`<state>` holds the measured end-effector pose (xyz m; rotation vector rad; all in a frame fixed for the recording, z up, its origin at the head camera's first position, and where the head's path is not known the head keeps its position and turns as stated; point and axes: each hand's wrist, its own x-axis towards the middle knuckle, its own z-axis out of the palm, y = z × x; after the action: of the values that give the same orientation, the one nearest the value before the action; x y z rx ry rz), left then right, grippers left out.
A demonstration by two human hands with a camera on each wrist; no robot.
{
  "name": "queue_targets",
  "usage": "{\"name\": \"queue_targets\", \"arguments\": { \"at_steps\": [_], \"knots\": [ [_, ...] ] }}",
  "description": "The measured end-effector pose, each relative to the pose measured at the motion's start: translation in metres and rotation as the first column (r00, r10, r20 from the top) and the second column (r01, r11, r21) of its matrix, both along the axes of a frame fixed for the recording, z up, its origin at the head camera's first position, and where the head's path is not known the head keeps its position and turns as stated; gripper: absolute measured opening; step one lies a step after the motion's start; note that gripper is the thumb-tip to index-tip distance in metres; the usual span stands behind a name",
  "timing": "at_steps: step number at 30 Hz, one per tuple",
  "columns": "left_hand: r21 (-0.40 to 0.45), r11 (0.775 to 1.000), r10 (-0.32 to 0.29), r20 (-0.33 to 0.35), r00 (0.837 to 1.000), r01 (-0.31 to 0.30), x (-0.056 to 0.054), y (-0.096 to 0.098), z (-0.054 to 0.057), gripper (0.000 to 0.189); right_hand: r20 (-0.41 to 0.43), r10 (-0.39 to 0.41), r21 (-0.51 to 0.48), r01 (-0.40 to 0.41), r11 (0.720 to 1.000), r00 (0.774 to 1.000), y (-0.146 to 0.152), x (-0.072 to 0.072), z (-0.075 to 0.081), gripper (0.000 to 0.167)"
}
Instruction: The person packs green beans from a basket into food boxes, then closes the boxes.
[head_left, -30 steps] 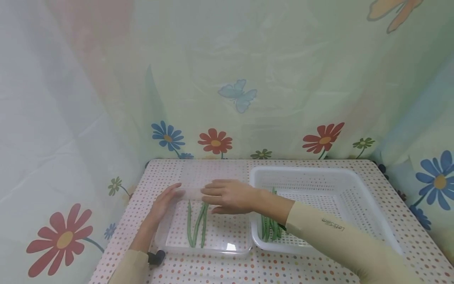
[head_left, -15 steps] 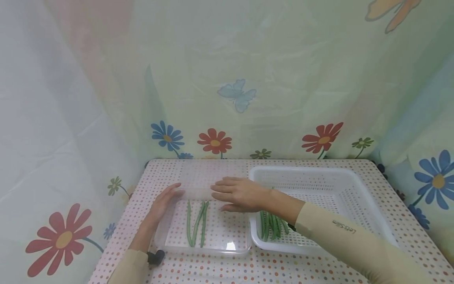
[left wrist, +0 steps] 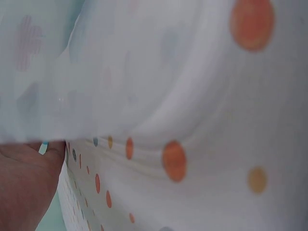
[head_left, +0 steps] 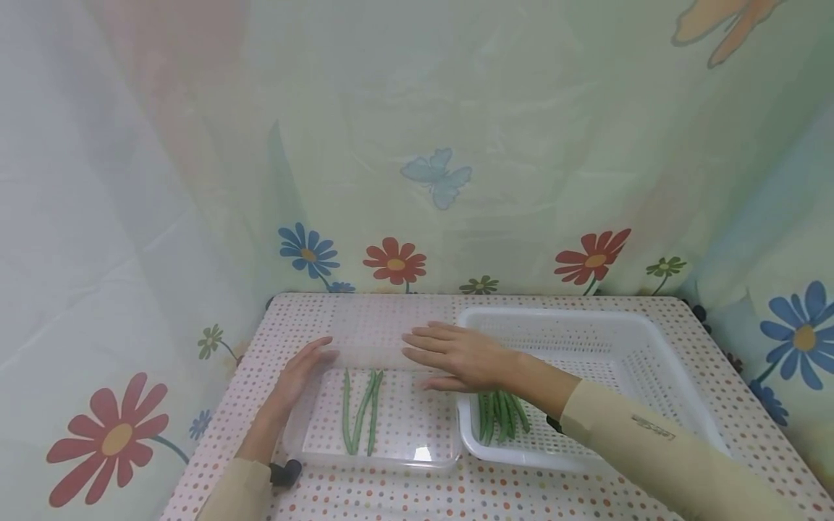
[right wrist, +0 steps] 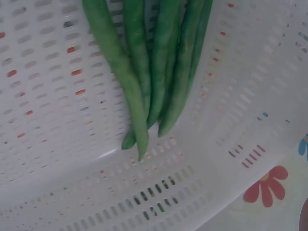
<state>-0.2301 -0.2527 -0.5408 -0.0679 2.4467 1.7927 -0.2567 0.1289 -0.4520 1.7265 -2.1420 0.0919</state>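
Note:
Three green beans (head_left: 360,412) lie lengthwise in the left half of a clear plastic container (head_left: 417,423), two of them meeting at their far ends. My left hand (head_left: 296,376) rests along this container's left rim, its fingers stretched forward. In the left wrist view, the translucent wall (left wrist: 120,72) hides most of that hand. Over the container's right side is my right hand (head_left: 462,356), palm down, fingers straight and nothing between them. Beneath that wrist, a bunch of green beans (right wrist: 137,62) lies in a white perforated basket (head_left: 586,315).
The basket stands directly right of the clear container. A clear flat panel (head_left: 384,318) lies behind the container. Dotted cloth covers the table (head_left: 508,496), and a flowered curtain (head_left: 521,181) hangs along the back and sides.
My right hand has moved right, away from the three beans toward the basket, uncovering their far ends and more of the bunch. The left hand stays on the rim.

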Motion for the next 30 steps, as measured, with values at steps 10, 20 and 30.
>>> {"name": "queue_targets", "arguments": {
  "at_steps": [10, 20, 30],
  "knots": [
    [0.015, 1.0, -0.004, 0.003, 1.0, 0.004, -0.001, -0.001, -0.002, 0.045, 0.017, -0.026, -0.024, 0.026, 0.999, 1.0, 0.023, -0.004, -0.002, 0.063],
    [0.018, 1.0, -0.013, -0.003, 1.0, 0.013, 0.002, 0.0, 0.001, 0.045, 0.062, -0.096, 0.004, 0.096, 0.995, 0.994, 0.045, -0.003, -0.006, 0.062],
    [-0.002, 1.0, -0.007, -0.005, 1.0, 0.007, 0.0, 0.0, -0.001, 0.043, 0.099, -0.156, 0.039, 0.153, 0.987, 0.983, 0.061, 0.001, -0.006, 0.063]
  ]
}}
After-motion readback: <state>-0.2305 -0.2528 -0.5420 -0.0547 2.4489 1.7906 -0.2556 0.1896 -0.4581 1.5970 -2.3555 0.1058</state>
